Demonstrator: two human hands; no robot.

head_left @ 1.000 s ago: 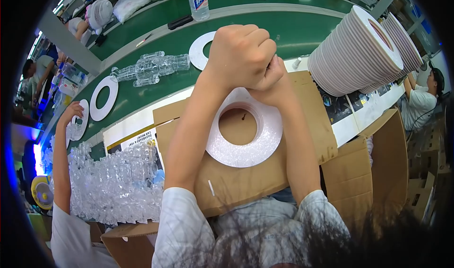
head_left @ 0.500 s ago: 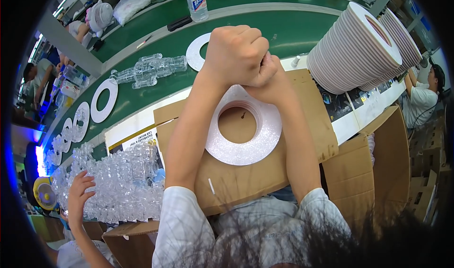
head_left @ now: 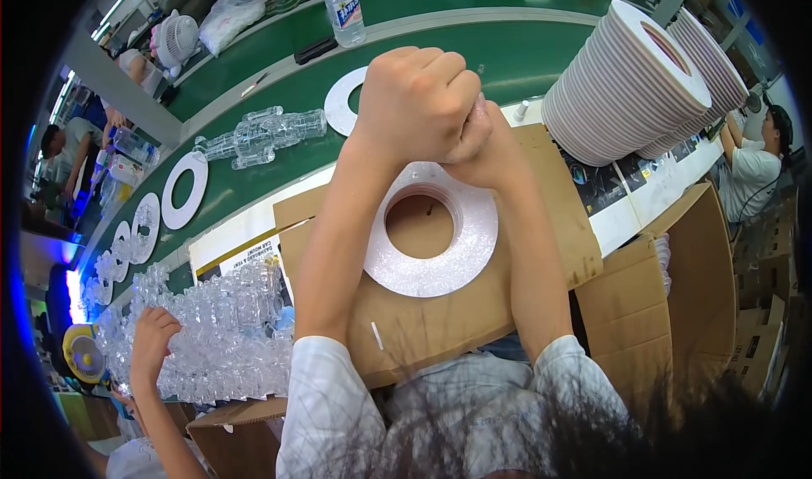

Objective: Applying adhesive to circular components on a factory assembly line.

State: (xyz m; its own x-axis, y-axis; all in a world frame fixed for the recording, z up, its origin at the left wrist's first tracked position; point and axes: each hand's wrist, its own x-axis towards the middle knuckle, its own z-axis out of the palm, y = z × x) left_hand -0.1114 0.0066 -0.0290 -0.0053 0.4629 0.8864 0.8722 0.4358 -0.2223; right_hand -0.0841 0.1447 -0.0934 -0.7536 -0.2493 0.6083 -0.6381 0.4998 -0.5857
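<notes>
My left hand [head_left: 414, 98] is closed in a fist, knuckles up, over my right hand [head_left: 489, 145]. The right hand's fingers are hidden beneath and behind the left, so what either hand encloses does not show. Both hands are at the far rim of a small stack of white speckled rings [head_left: 431, 278] and cover part of it. The stack lies on a flat cardboard sheet [head_left: 541, 225] between my forearms, with brown cardboard showing through its round hole. A short white strip [head_left: 377, 335] lies on the sheet near my left forearm.
Tall ring stacks [head_left: 622, 90] stand at the far right, above an open carton [head_left: 694, 284]. Clear plastic parts [head_left: 220, 335] pile up at left, where another person's hand [head_left: 154, 335] reaches. Beyond runs a green belt [head_left: 507, 56] with single rings [head_left: 184, 187] and a bottle [head_left: 346, 14].
My hands stay clasped over the ring stack, with little visible movement. The view has shifted slightly. At left, the other person's hand has moved a little and its fingers are more curled.
</notes>
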